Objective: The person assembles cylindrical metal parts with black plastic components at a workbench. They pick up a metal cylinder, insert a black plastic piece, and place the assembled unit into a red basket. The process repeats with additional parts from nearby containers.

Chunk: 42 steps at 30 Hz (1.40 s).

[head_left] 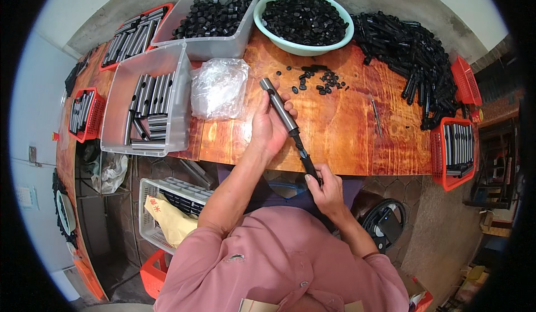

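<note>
My left hand [269, 126] is closed round a shiny metal tube [284, 111] with a dark hole near its upper end. It slants above the table's front edge. A long black plastic piece [304, 156] runs on from the tube's lower end, in line with it; how far it goes inside is hidden. My right hand [328, 192] grips the lower end of that black piece between thumb and fingers. Beyond my hands, several small black caps [329, 81] lie scattered on the wooden table [335, 133].
At left stand a clear bin [183, 108] of metal tubes and a crumpled plastic bag [220, 88]. A bin [162, 35] and a pale green basin [304, 49] hold black parts. A black heap [402, 49] lies far right, near a red basket [445, 178] of tubes.
</note>
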{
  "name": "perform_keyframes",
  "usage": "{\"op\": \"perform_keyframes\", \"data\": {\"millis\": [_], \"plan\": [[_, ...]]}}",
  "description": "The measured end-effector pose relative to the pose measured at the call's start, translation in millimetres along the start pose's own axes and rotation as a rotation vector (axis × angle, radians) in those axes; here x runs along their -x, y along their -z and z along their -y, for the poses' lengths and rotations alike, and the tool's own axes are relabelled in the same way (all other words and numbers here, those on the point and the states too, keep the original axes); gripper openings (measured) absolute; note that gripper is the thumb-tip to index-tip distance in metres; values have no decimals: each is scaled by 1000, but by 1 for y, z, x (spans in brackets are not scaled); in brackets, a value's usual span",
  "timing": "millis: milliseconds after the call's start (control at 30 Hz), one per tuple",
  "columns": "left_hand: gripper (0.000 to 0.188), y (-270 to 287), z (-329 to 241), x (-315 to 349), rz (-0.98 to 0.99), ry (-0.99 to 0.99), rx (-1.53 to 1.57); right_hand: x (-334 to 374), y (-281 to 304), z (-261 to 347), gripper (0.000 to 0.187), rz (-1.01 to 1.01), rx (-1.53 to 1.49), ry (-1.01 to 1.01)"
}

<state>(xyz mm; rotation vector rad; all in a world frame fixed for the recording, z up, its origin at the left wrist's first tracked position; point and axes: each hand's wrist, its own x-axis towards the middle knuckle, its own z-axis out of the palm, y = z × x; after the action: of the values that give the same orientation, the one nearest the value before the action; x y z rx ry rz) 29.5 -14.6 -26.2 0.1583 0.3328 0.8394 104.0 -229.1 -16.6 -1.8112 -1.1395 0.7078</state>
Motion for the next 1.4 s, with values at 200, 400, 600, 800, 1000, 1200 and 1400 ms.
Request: {"op": "perform_keyframes", "data": {"millis": [200,400,600,800,1000,1200,1400], "plan": [[41,-7,-1,4,63,6,-65,-2,2,1,21,-29,15,31],[44,-12,1,6,92,2,-105,-1,1,1,19,-60,58,45],[44,-10,3,5,114,-5,-148,2,-5,0,19,-131,132,118],[44,-11,3,8,79,24,-143,4,-7,-1,20,-151,222,176],[43,-9,5,12,45,35,-161,2,-7,2,17,-173,251,232],[43,-8,6,13,51,36,-163,3,-10,1,21,-180,275,260],[44,-7,16,18,25,48,-160,-2,-15,1,23,-203,258,269]]}}
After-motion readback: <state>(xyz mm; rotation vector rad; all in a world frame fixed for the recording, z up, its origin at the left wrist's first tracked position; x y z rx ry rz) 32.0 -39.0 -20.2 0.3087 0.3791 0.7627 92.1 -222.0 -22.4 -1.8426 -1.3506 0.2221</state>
